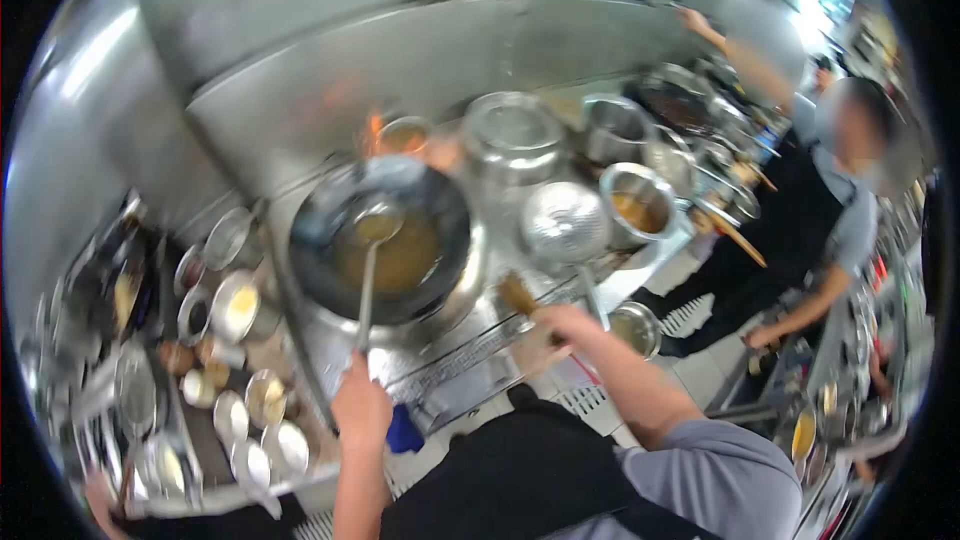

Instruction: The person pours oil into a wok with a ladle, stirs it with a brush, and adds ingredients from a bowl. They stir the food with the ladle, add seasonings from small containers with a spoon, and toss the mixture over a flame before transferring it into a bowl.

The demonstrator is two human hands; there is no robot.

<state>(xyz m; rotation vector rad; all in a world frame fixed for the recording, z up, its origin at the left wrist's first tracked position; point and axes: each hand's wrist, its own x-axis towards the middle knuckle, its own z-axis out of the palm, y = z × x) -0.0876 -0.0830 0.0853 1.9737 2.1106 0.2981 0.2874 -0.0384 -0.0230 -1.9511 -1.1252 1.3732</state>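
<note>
1. Ladle (368, 285): its handle is clenched in the left hand's (361, 405) fingers; its bowl sits in the brown liquid (405, 265) inside the wok (312, 250).
2. Brush (516, 293): grasped by the right hand (566, 324), bristles pointing up towards the stove (455, 335).
3. Strainer (565, 223): right of the wok, beside a pot (612, 180).
4. Flames (376, 130): behind the wok.

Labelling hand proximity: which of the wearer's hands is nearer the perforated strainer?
Right. The right hand, gripping a brush, is beside the strainer handle; the left hand, holding the ladle, is farther off, below the wok.
</note>
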